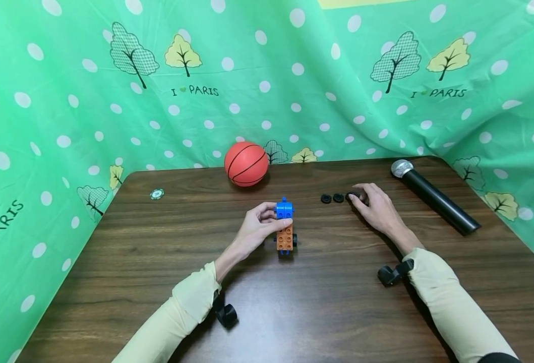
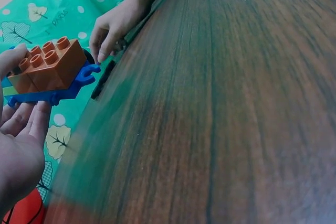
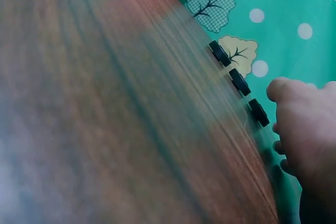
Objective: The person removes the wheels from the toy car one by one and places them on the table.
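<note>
My left hand [image 1: 254, 229] grips a toy block car [image 1: 284, 242] over the middle of the table, thumb on top and fingers beneath in the left wrist view. Orange studded bricks [image 2: 52, 66] sit on the car's blue base [image 2: 68, 92], and a blue brick [image 1: 284, 209] stands at its far end. One black wheel [image 1: 295, 240] shows on its right side. To the right, three loose black wheels [image 1: 325, 198] stand in a row. My right hand [image 1: 377, 210] hovers at the rightmost wheel [image 3: 258, 113], thumb and fingers loosely bent and apart from it in the right wrist view.
A red toy basketball [image 1: 246, 164] stands at the table's back edge. A black microphone [image 1: 439, 199] with a silver head lies at the right. Far left lies a small poker chip [image 1: 157, 194]. Green patterned cloth [image 1: 267, 70] hangs behind the wooden table [image 1: 135, 262].
</note>
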Tool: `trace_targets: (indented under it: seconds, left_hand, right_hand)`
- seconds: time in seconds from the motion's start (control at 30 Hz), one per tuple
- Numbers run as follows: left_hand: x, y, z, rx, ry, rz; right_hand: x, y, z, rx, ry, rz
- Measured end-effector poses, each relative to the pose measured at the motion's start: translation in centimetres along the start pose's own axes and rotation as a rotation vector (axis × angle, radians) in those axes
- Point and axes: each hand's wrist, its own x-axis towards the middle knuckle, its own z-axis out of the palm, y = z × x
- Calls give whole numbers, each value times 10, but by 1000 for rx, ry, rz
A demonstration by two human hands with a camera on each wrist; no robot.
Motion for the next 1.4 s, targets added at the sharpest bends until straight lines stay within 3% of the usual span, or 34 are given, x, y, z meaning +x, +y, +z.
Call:
trace_targets:
  seconds: [0.37,0.53,0.8,1.2,1.4]
  left_hand:
    - [1,2,4,-18,12,15]
    - [2,3,5,-23,5,22]
    - [4,5,9,-27,19,22]
    - [3,4,6,-45,33,59]
    - [4,3,6,-73,38,77]
  right_hand:
    - [-4,-15,-5,64,59,-81]
    - [-11,-36,-1,123,52,-165]
    - [-21,-82,7,238,-37,-248]
    - [-31,-130,10,436,-275,-97]
    - [-38,-149,17,581,-356,38]
